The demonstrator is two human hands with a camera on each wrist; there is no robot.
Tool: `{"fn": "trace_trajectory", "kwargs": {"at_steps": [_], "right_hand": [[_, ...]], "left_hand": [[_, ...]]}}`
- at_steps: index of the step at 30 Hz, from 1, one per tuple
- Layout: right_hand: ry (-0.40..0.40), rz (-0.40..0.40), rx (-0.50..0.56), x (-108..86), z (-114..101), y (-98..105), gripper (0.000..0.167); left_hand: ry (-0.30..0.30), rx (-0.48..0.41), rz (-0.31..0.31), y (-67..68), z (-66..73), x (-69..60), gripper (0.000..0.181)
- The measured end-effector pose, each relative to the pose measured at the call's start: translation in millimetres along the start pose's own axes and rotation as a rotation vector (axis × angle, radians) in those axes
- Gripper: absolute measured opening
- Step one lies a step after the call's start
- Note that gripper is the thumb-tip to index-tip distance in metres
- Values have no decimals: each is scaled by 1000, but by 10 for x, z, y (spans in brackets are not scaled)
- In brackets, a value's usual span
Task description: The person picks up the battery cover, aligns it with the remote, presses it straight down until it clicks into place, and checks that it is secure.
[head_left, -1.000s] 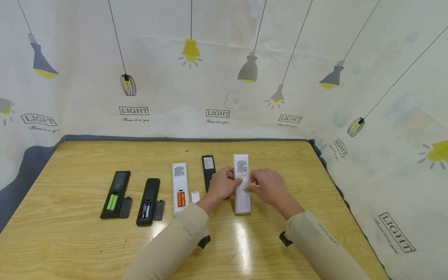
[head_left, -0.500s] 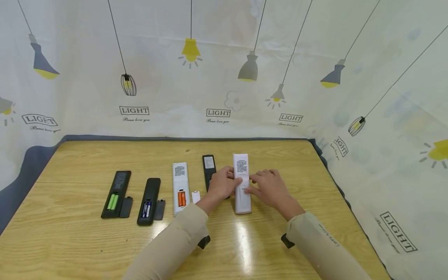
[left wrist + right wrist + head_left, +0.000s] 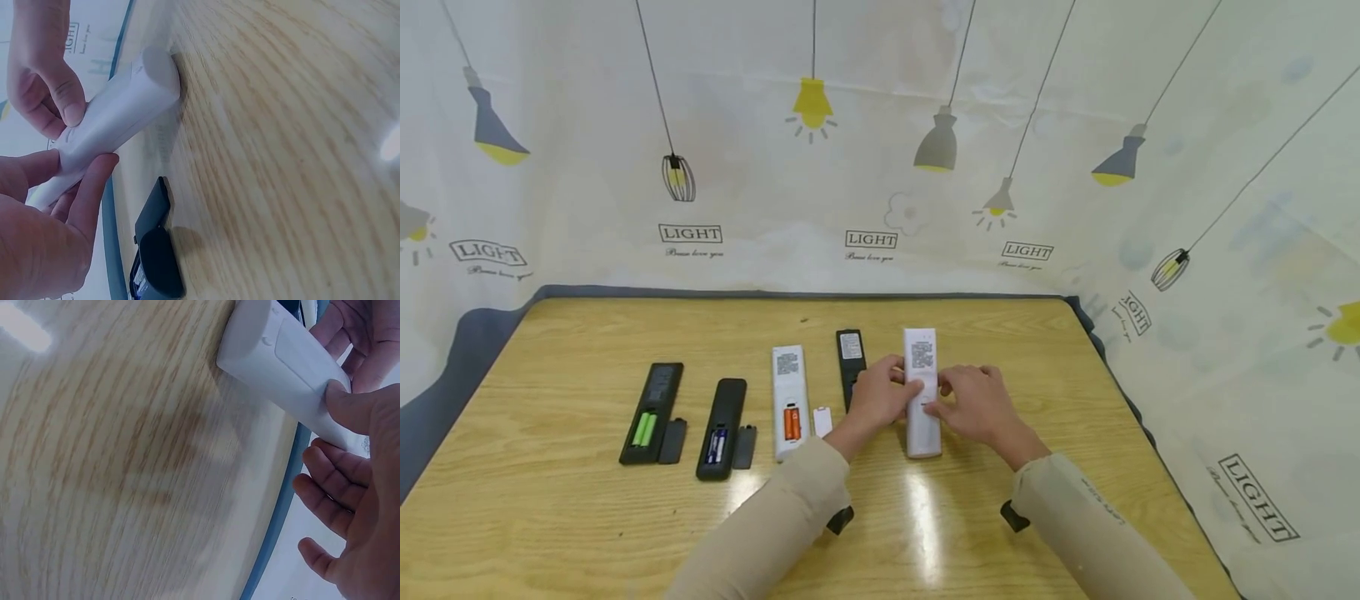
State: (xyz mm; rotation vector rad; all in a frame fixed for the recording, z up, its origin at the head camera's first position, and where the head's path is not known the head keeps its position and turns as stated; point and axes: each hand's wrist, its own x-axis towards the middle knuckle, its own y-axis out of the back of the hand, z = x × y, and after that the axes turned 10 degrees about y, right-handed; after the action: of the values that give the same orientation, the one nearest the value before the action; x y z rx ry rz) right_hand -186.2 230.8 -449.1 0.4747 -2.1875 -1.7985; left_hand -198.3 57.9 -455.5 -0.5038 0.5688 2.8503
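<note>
A white remote control (image 3: pixel 922 429) lies back side up between both hands, its long axis pointing away from me. The left hand (image 3: pixel 880 395) grips its left side, thumb on the back face and fingers around the edge. On the other side, the right hand (image 3: pixel 976 402) presses its thumb on the battery cover (image 3: pixel 306 356), with fingertips against the right edge. The cover sits in its place in the right wrist view. Behind the left hand is a black remote (image 3: pixel 851 354), partly hidden, with a pale label.
To the left lie a white remote (image 3: pixel 789 379) with orange batteries, a black remote (image 3: pixel 727 408) with blue-and-white batteries and another black remote (image 3: pixel 661 387) with green ones. Their loose covers, such as the white cover (image 3: pixel 822 419), lie beside them on the wooden table (image 3: pixel 587 533).
The dark seam line along the battery cover, seen earlier in the head view, no longer shows. Both hands keep nearly the same hold, and the head view has shifted slightly.
</note>
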Motion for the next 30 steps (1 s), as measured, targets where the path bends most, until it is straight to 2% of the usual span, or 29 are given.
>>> {"fn": "trace_trajectory", "kwargs": {"at_steps": [5, 9, 13, 24, 30], "right_hand": [[-4, -27, 51, 10, 4, 17, 39], [-13, -43, 63, 20, 19, 28, 32], [-16, -43, 77, 26, 22, 28, 34], [44, -79, 55, 19, 38, 65, 35], [44, -111, 92, 23, 114, 115, 33]], "left_hand": [[-7, -10, 0, -11, -8, 7, 31], [-22, 10, 3, -20, 6, 4, 32], [-18, 33, 17, -23, 13, 8, 33], [-26, 14, 18, -7, 21, 17, 35], [-8, -17, -35, -49, 3, 50, 32]]}}
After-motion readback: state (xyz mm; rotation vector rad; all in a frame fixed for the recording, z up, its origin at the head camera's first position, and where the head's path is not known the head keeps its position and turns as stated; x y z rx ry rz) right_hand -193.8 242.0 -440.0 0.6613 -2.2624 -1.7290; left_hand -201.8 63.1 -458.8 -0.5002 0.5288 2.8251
